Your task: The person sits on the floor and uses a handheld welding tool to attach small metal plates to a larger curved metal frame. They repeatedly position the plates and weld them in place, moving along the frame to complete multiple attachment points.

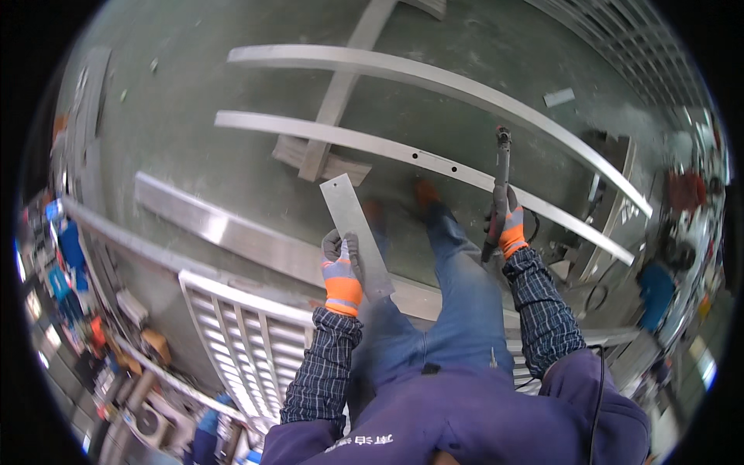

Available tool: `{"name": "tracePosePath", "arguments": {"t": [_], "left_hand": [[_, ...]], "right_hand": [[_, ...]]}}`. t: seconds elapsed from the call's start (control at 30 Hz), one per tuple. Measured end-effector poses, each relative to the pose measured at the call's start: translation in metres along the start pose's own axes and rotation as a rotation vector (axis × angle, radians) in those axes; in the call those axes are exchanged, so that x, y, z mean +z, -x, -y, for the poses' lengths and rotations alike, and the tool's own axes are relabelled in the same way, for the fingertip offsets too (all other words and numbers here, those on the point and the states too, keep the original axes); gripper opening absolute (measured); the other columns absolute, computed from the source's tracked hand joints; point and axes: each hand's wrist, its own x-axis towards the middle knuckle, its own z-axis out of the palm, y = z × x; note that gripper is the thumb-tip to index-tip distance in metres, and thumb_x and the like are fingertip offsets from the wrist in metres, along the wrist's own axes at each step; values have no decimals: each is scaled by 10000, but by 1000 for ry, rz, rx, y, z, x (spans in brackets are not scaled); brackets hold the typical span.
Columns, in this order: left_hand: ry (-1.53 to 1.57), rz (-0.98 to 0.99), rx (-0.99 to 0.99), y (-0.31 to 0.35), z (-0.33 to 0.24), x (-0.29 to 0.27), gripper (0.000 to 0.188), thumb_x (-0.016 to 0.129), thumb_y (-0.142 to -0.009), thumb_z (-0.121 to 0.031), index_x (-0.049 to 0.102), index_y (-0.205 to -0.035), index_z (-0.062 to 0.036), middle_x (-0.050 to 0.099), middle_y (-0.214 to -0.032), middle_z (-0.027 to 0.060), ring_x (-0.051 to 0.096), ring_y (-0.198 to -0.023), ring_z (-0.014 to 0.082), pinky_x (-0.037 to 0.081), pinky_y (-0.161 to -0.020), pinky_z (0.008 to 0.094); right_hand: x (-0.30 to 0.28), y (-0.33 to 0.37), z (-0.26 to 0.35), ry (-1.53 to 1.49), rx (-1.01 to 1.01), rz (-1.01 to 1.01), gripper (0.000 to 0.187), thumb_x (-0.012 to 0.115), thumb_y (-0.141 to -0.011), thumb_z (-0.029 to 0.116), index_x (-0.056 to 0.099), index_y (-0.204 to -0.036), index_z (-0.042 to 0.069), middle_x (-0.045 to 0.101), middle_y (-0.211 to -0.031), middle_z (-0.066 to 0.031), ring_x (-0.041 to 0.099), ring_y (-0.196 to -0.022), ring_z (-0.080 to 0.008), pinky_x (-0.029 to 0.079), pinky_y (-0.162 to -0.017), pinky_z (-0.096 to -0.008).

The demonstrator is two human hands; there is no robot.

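My left hand (341, 267), in a grey and orange glove, is closed on the edge of a flat rectangular metal plate (350, 217). The plate slants in front of my left leg and has a small hole near its far end. In my closed right hand (504, 219), gloved alike, is a slim grey power tool (503, 160) that looks like an angle grinder; its head points away from me. Beyond it, a long metal bar (364, 142) with two dark holes lies across the work area. A second long bar (403, 71) runs farther off.
Both bars cross a metal support beam (341, 93). A wide shiny metal profile (213, 221) lies at left, with a white slatted frame (240, 341) nearer me. Another grid frame (628, 46) stands far right. A metal offcut (559, 98) lies on the green floor (194, 101).
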Motion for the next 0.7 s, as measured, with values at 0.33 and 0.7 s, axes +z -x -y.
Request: {"name": "tracePosePath", "arguments": {"t": [0.33,0.7], "left_hand": [[-262,328,-27,-75,126,103,371,672,-1024,-230,567,-1305,-12,667,-1228,103,611,-1129,189,463,-1004,298],[-525,353,398,-186,234,119,302,659,-1030,-240,629,-1257,-42,665,-990,12,574,-833,102,491,-703,273]], "right_hand": [[9,-18,-93,-509,-130,-84,212,606,-1023,267,589,-1196,146,588,-722,-5,569,-547,-116,417,-409,-270],[28,-27,-211,-596,-177,-17,581,679,-991,272,481,-1509,101,656,-1193,-51,580,-873,-86,497,-751,-253]]}}
